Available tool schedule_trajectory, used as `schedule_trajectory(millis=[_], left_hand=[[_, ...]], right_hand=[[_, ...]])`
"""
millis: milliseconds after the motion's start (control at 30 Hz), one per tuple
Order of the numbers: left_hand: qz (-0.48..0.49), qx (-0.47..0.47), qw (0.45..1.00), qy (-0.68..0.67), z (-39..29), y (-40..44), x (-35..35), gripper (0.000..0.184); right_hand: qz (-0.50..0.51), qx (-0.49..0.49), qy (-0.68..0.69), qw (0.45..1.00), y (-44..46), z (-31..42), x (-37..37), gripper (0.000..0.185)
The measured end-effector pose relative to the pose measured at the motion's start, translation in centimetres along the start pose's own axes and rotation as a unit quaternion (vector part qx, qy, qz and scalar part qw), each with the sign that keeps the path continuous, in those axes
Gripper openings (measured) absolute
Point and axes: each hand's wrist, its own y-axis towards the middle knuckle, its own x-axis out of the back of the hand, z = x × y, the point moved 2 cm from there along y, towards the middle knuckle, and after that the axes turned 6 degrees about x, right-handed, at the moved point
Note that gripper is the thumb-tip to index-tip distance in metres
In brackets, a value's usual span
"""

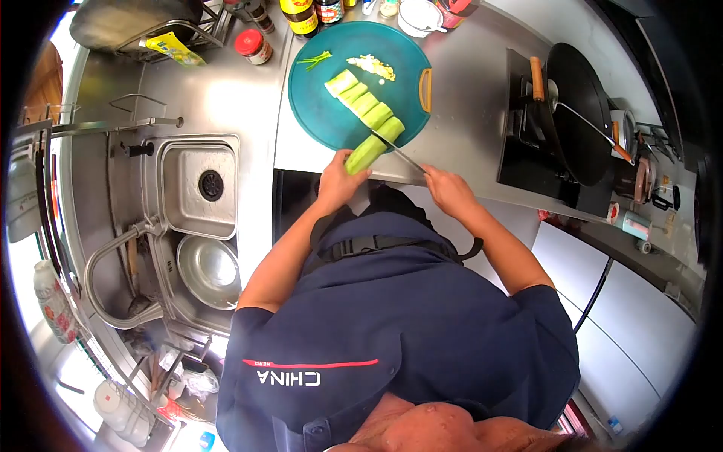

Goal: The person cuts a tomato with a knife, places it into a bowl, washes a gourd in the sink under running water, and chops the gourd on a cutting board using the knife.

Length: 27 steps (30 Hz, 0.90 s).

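Observation:
A long peeled green gourd [364,155], perhaps a luffa or cucumber, lies at the near edge of the round teal cutting board [316,113]. My left hand [343,182] has its fingers closed around the near end. In my right hand [449,193] is a kitchen knife [407,159], its blade slanting across the gourd just beyond my left fingers. Several thick cut pieces [364,105] run in a row from the blade toward the far left. Behind them are a small heap of chopped pale bits [372,66] and some thin green stalks [315,60].
Left of the board is a steel sink [173,177] with a metal bowl [208,271]. A black wok [576,113] sits on the stove at right, with wooden-handled utensils. Sauce bottles [301,19], a red-lidded jar [252,47] and a white bowl [419,16] line the back.

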Motion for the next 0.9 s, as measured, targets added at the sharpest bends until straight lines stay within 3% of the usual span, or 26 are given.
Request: schedule_trajectory(millis=[167, 233, 400, 567, 633, 767, 833, 900], left_hand=[[-0.034, -0.021, 0.999, -0.016, 2.5, -0.1, 1.7, 0.063], [0.008, 0.083, 0.994, -0.077, 2.4, -0.5, 3.5, 0.062], [0.024, 0.100, 0.986, -0.131, 2.3, 1.0, 6.1, 0.058], [0.004, 0.068, 0.980, -0.189, 3.2, 3.5, 5.6, 0.061], [-0.025, 0.010, 0.968, -0.249, 3.8, 4.3, 5.0, 0.060], [-0.039, 0.043, 0.977, -0.203, 1.9, 2.8, 6.2, 0.058], [-0.028, 0.109, 0.973, -0.203, 2.0, 2.5, 6.7, 0.054], [-0.024, 0.099, 0.974, -0.202, 2.8, 2.8, 6.5, 0.055]], right_hand=[[-0.015, 0.009, 0.008, 1.000, 0.1, -0.1, 0.1, 0.032], [-0.014, 0.000, 0.023, 1.000, 0.1, 0.3, 0.6, 0.032], [-0.053, 0.030, 0.070, 0.996, 0.3, 2.0, 1.0, 0.030], [-0.073, 0.061, 0.095, 0.991, 1.6, 3.7, 0.4, 0.029], [-0.066, 0.061, 0.109, 0.990, 2.1, 3.8, -0.3, 0.030], [-0.083, 0.056, 0.100, 0.990, 2.3, 4.7, 0.2, 0.029], [-0.090, 0.040, 0.113, 0.989, 2.5, 4.7, 0.1, 0.029], [-0.092, 0.052, 0.117, 0.987, 2.6, 5.0, 0.0, 0.029]])
